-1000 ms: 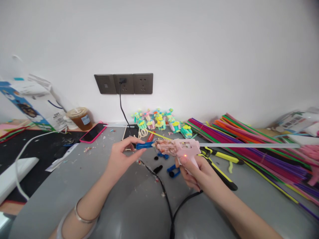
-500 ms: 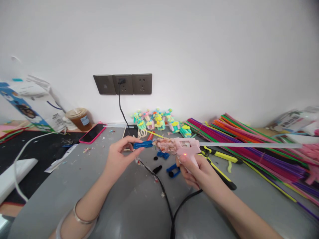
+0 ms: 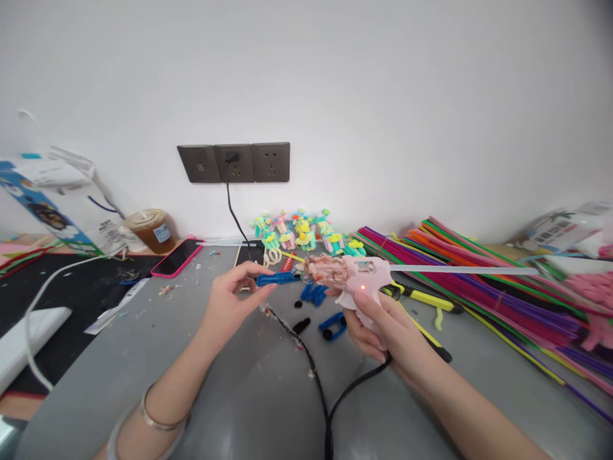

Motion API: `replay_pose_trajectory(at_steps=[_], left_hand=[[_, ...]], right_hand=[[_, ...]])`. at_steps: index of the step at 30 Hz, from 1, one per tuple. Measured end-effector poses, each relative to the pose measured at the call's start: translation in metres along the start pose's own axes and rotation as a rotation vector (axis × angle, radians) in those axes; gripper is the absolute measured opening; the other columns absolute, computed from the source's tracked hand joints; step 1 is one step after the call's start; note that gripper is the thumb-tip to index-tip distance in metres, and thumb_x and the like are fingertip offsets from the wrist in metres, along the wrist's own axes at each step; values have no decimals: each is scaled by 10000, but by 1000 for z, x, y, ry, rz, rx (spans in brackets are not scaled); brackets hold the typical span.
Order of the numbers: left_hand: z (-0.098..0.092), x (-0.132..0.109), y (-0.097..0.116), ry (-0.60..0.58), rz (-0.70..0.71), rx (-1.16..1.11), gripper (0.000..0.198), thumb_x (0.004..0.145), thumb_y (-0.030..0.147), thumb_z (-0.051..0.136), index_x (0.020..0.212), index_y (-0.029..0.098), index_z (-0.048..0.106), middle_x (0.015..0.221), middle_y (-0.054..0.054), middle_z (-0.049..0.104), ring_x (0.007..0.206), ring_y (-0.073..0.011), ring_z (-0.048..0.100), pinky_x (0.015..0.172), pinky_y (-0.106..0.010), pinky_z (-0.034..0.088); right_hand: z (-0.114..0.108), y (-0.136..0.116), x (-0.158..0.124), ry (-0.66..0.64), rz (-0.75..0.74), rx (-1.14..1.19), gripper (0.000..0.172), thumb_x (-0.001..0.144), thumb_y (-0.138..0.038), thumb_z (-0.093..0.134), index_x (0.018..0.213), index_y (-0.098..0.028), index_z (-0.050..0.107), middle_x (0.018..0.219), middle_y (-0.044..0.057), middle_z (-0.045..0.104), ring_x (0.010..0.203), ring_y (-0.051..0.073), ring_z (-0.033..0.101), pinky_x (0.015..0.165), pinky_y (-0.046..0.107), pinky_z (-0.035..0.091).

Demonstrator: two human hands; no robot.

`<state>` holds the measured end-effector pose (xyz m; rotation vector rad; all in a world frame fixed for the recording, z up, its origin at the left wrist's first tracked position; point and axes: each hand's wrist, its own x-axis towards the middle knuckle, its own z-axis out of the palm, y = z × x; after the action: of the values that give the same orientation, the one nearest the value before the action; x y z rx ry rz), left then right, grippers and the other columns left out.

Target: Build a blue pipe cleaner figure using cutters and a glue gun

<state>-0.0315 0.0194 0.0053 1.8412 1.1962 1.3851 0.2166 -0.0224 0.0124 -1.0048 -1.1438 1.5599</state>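
My left hand [image 3: 235, 291] pinches a blue fuzzy piece [image 3: 276, 278], which looks like bent pipe cleaner, between thumb and fingers. My right hand [image 3: 376, 322] is wrapped round the handle of a pink hot glue gun [image 3: 370, 273] with its red light lit. A long clear glue stick [image 3: 460, 269] sticks out of the gun's back. Crusted residue covers the nozzle end, which points left at the blue piece's right end; whether they touch I cannot tell. Below the gun lie more blue pieces [image 3: 313, 294], a blue loop [image 3: 334, 326] and a black fuzzy piece [image 3: 301, 325].
Coloured pipe cleaners [image 3: 502, 306] spread over the right side, beside yellow-and-black pliers [image 3: 428, 298]. Small pastel figures [image 3: 301, 231] stand by the wall. A phone [image 3: 177, 257] and a drink cup [image 3: 152, 231] are at left. A black cable [image 3: 311, 364] crosses the grey table [image 3: 191, 370].
My right hand has shifted the glue gun slightly right and tipped its nozzle up, away from the blue piece. My left hand stays nearly still, still pinching the blue piece.
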Motion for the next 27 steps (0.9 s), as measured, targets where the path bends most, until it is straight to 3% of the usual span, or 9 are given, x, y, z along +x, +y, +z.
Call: replay_pose_trajectory(at_steps=[10, 21, 27], left_hand=[[3, 3, 8, -39, -16, -28, 125, 757, 251, 748, 860, 182, 741, 827, -43, 752, 648, -137, 639, 587, -229, 533], [4, 3, 11, -49, 37, -13, 95, 762, 212, 745, 855, 193, 750, 840, -41, 779, 743, -157, 693, 613, -220, 540], [3, 2, 9, -39, 27, 19, 113, 778, 235, 740, 881, 187, 747, 840, -45, 768, 700, -150, 660, 615, -237, 535]], right_hand=[[-6, 13, 6, -125, -7, 18, 507, 830, -666, 620, 873, -163, 583, 436, -132, 318, 307, 19, 177, 306, 168, 173], [-3, 10, 3, -98, 35, -54, 532, 792, -690, 635, 828, -164, 570, 440, -124, 336, 319, 26, 204, 305, 170, 176], [-3, 10, 3, -64, 21, -99, 534, 791, -699, 625, 791, -169, 555, 434, -122, 329, 316, 29, 212, 311, 176, 173]])
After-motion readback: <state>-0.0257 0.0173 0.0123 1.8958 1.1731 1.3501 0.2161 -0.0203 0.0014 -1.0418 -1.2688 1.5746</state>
